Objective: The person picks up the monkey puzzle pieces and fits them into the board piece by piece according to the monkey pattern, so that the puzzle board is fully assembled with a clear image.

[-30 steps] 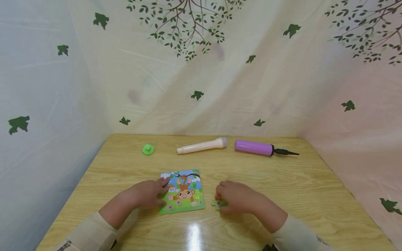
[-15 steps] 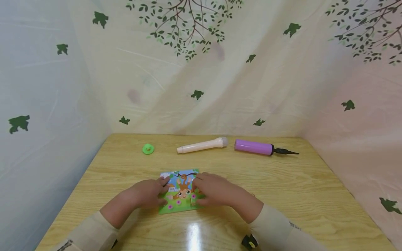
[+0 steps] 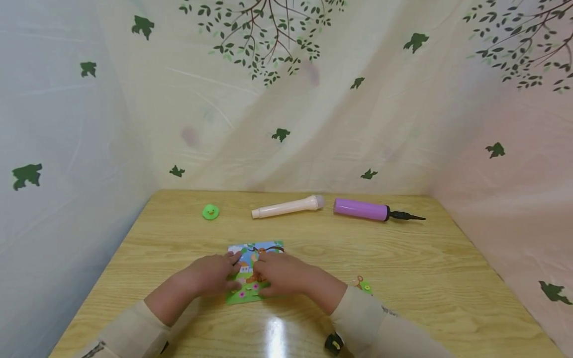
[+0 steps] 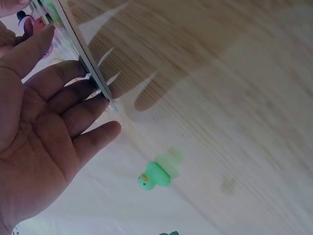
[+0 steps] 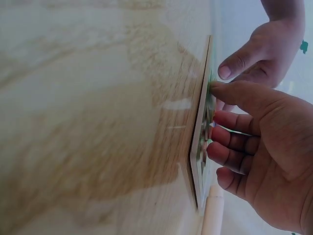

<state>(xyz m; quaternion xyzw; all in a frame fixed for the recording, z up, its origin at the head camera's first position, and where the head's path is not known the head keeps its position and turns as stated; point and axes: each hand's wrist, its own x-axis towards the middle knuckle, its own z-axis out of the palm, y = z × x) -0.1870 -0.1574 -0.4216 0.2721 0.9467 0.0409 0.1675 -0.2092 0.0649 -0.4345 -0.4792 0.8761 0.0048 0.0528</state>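
Observation:
A square picture puzzle board (image 3: pixel 237 299) with a cartoon scene lies on the table. My left hand (image 3: pixel 214 275) holds steady at its left side, fingers straight and spread on the board. In the left wrist view several fingertips of the left hand (image 4: pixel 54 122) touch the board's edge. My right hand (image 3: pixel 286 273) covers the board's right half. In the right wrist view the right hand (image 5: pixel 274 142) has thumb and bent fingertips down at raised pieces on the board (image 5: pixel 195 152). It pinches a green puzzle piece (image 3: pixel 255 287) with a pink flower, mostly hidden by the fingers.
Another puzzle piece (image 3: pixel 365 286) lies right of the right forearm, partly hidden by the sleeve. At the back of the wooden table (image 3: pixel 425 278) lie a green duck toy (image 3: pixel 210 212), a pale microphone-shaped toy (image 3: pixel 286 207) and a purple hand pump (image 3: pixel 361 209).
My right hand has carried the flower puzzle piece leftward from the table onto the board. Another piece now shows beside the right forearm. The left hand has stayed in place.

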